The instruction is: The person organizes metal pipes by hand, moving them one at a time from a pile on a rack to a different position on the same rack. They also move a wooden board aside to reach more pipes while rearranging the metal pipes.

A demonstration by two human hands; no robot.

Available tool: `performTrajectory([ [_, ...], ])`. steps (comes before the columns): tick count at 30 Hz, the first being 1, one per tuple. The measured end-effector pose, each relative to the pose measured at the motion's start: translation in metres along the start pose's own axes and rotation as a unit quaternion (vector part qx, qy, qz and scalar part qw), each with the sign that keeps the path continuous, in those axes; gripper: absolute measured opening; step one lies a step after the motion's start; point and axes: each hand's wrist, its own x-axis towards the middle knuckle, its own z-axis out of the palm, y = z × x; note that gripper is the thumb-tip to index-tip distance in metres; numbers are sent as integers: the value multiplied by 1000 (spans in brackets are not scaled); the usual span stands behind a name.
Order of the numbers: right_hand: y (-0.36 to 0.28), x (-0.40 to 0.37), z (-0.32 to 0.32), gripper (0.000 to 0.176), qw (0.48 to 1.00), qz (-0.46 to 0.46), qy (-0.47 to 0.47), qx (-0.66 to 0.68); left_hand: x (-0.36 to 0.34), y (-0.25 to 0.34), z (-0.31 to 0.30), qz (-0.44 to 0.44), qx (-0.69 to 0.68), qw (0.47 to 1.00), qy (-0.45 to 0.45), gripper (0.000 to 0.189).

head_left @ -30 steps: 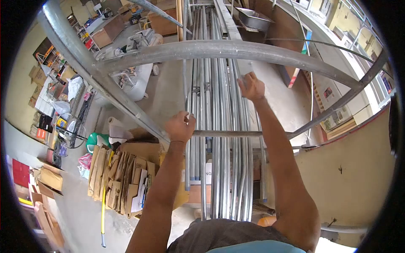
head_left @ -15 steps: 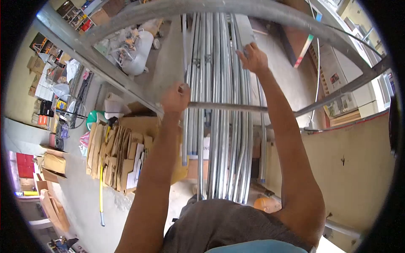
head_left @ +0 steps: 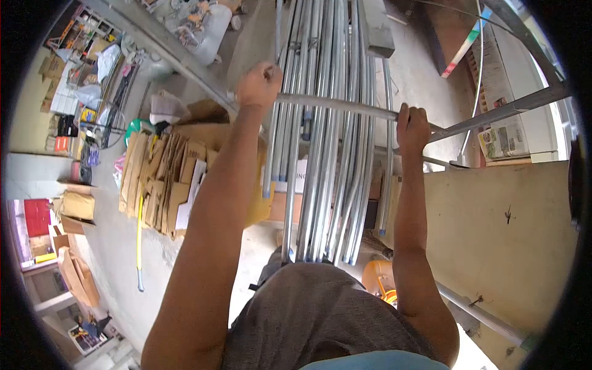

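Note:
A metal crossbar runs level in front of me, above a bundle of long galvanized pipes. My left hand is closed at the bar's left end, beside a slanting metal rail. Toward the bar's right end, my right hand has its fingers wrapped round it. The pipes lie lengthwise below, pointing toward my body, some with blue ends. A grey rectangular metal piece rests over the pipes at the top.
Flattened cardboard stands at the left on the floor, near a yellow-handled tool. A white tank is at the upper left. A beige wall panel stands at the right, with an orange object low beside my body.
My right hand has come down onto the crossbar and closed round it. The view has shifted, so the crossbar and my left hand appear higher. The curved top rail has left view.

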Motion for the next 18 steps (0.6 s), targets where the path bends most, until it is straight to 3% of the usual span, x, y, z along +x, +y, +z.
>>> performTrajectory([
  [3, -1, 6, -1, 45, 993, 9, -71, -97, 0, -6, 6, 10, 18, 1000, 10, 34],
  [4, -6, 12, -6, 47, 979, 4, -157, -128, -2, -6, 6, 2, 40, 999, -5, 34],
  [5, 15, 11, 14, 44, 970, -66, -194, -128, -3, -4, 4, 8, 51, 999, 0, 38],
  [6, -4, 22, 4, 42, 949, -98, -273, -120, -3, -3, 3, 18, 62, 998, 7, 42],
  [7, -19, 27, -2, 41, 942, -140, -268, -144, -1, -7, 6, 8, 68, 998, -1, 42],
  [10, -20, 41, 39, 61, 922, -115, -363, -73, 2, -16, 14, 29, 128, 991, 17, 36],
  [11, -24, 43, 48, 65, 921, -119, -367, -57, 2, -13, 12, 50, 64, 996, 28, 29],
  [12, -11, 49, 68, 65, 920, -118, -370, -58, 4, -13, 12, 72, -2, 997, 40, 24],
  [13, 11, 53, 89, 43, 912, -200, -347, -83, 4, -9, 11, 70, -2, 997, 36, 24],
  [14, 22, 50, 100, 33, 897, -281, -323, -107, 1, -6, 8, 73, 20, 996, 56, 21],
  [15, 17, 46, 94, 33, 896, -281, -326, -108, -2, -3, 6, 75, 42, 993, 77, 18],
  [17, -19, 50, 56, 37, 964, -80, -230, -109, -11, 4, -1, 63, 19, 997, 45, 20],
  [18, -52, 48, 21, 52, 978, 84, -189, -9, -10, 7, -9, 60, -3, 998, 20, 22],
])
